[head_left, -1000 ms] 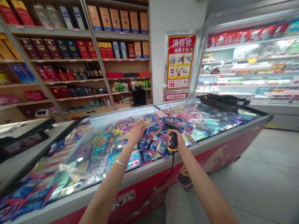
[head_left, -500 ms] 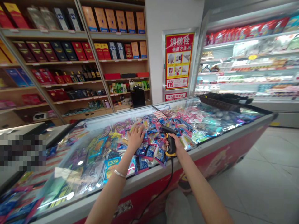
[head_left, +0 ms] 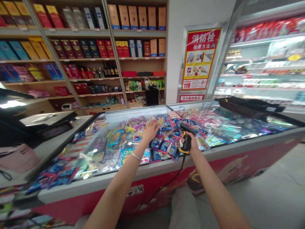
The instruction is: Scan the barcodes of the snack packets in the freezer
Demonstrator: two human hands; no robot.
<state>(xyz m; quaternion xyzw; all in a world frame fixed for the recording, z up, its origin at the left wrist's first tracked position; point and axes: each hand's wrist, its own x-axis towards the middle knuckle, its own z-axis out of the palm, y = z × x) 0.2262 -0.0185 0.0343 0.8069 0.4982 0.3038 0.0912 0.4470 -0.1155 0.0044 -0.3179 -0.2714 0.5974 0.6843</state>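
In the head view my right hand (head_left: 193,143) is wrapped round the grip of a black and yellow barcode scanner (head_left: 187,142). Its head points up and to the left above the packets, and a dark cable (head_left: 175,178) hangs from the bottom of the grip. My left hand (head_left: 151,129) lies palm down with fingers stretched out on the heap of snack packets, at its left side. Blue and purple snack packets (head_left: 164,146) are piled on the glass lid between and below both hands. What lies under my left palm is hidden.
The packets rest on a glass-topped chest freezer (head_left: 114,171) with a red front. A dark basket (head_left: 240,106) sits on its right end. More blue packets (head_left: 57,175) lie at the left, near a counter with a pink bag (head_left: 20,157). Shelves of boxes stand behind.
My view has turned to the left, so everything sits further right and more of the counter shows. Both hands keep about the same places over the packets; the scanner is still held.
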